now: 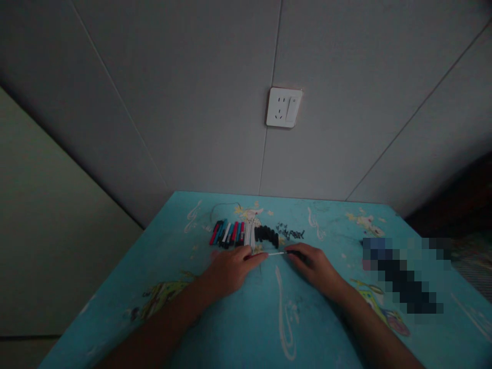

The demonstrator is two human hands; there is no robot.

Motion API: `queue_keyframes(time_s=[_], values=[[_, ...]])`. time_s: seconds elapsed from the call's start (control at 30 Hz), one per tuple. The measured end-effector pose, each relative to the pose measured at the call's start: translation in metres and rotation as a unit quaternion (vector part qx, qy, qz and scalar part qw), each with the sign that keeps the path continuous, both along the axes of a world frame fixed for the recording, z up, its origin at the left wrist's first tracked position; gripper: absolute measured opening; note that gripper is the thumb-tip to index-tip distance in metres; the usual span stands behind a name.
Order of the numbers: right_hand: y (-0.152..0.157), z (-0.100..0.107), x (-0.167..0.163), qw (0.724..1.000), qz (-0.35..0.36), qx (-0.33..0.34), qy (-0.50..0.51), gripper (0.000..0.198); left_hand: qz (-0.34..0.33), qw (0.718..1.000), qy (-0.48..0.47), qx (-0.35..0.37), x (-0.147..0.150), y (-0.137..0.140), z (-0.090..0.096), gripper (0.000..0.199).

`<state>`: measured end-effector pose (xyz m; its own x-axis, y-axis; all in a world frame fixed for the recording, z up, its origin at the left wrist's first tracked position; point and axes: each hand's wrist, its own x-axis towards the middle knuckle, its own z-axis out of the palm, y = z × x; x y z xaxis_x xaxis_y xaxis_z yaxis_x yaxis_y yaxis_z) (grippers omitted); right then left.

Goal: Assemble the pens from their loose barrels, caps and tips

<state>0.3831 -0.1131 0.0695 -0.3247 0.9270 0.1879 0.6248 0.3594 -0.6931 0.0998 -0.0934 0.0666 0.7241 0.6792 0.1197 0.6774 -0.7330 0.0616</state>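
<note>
Head view: on a turquoise, cartoon-printed table (238, 328), a person's left hand (230, 269) and right hand (317, 266) sit before multicoloured slender markers (227, 233) and thin white sticks (249, 233), both grips pinching a slim white rod (275, 253), dark at its right end, nearer than stubby black cylinders (267, 234) and tiny dark pieces (294, 234); fitting or parting seems underway, calling for straight alignment.

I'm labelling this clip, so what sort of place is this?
Likely an indoor workspace, perhaps at home: a cartoon-printed table, a row of pens, and a socket on the panelled wall.
</note>
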Motion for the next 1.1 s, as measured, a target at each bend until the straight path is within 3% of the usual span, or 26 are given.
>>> queue_keyframes(time_s=[0.43,0.8,1.1], values=[[0.004,-0.007,0.012,0.999,-0.019,0.015,-0.03,0.03,-0.016,1.0,-0.01,0.009,0.001,-0.001,-0.004,0.051],[0.002,-0.006,0.002,0.999,-0.02,0.018,-0.023,0.017,-0.046,0.998,-0.043,0.007,0.002,-0.002,-0.01,0.054],[0.0,-0.002,0.001,0.999,0.008,0.038,-0.034,0.017,-0.131,0.989,-0.073,-0.008,0.002,-0.002,-0.019,0.052]])
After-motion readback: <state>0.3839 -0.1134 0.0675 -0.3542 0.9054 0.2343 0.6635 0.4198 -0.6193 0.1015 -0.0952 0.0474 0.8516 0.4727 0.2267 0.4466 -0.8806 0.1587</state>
